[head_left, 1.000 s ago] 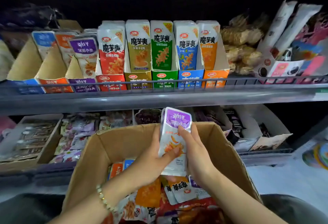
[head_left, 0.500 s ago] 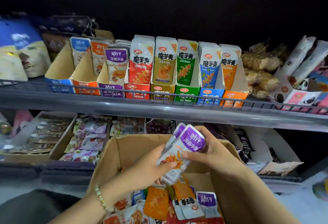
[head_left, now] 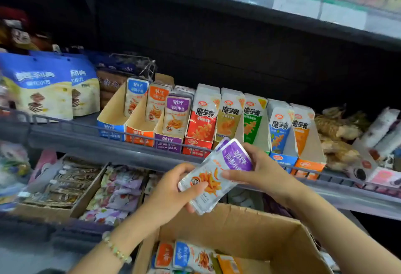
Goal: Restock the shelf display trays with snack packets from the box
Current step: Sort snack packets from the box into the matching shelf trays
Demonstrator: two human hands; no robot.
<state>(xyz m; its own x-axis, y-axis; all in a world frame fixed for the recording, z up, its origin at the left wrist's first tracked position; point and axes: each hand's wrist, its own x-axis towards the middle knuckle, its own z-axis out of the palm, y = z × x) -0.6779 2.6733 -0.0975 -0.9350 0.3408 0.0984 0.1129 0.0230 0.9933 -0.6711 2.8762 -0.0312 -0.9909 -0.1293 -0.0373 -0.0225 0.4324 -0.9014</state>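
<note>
Raised since 0.5 s ago: left grip pinches the lower end of the tilted stack of purple-topped silver foil snack packets, above the brown cardboard box, before the shelf rail; right grip pinches its top.

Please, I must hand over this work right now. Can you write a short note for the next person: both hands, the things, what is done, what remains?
Hands: the left hand grips the lower end of the purple packets; the right hand holds their upper end.
Place: the stack is tilted in the air, above the box, in front of the shelf edge.
Done: the purple tray holds packets; this stack is not in yet.
Left: put it in the purple tray; the blue tray and orange tray have room, and loose packets lie in the box.
</note>
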